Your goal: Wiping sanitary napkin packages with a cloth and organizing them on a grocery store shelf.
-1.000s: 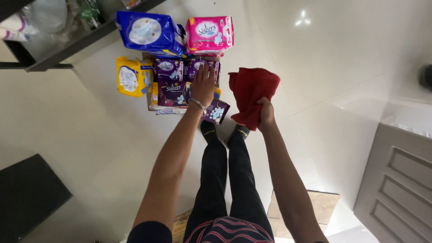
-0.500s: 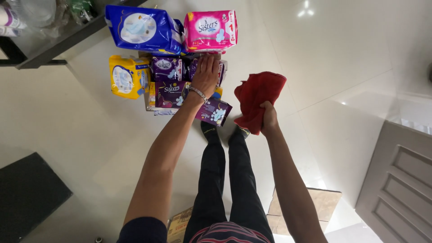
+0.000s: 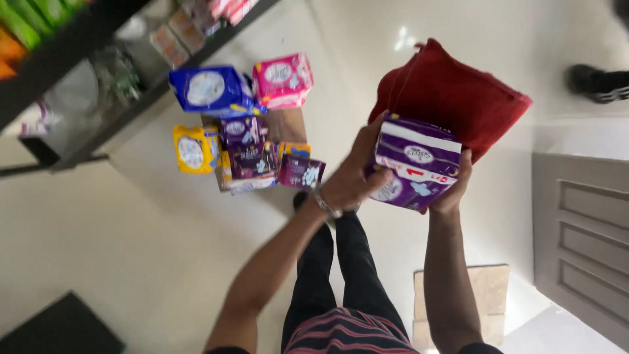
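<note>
One purple pack (image 3: 414, 165) is up off the floor and gripped between both hands, while a cluster of packs (image 3: 246, 124) in blue, pink, yellow and purple lies on the floor below, well apart from the fingers. The left hand (image 3: 350, 177) wraps its fingers round the pack's left end, and the right hand (image 3: 452, 190) curls under its right end, pinning a red cloth (image 3: 458, 98) behind it. Its long axis runs fingers to fingers, its printed face pointing at the camera.
</note>
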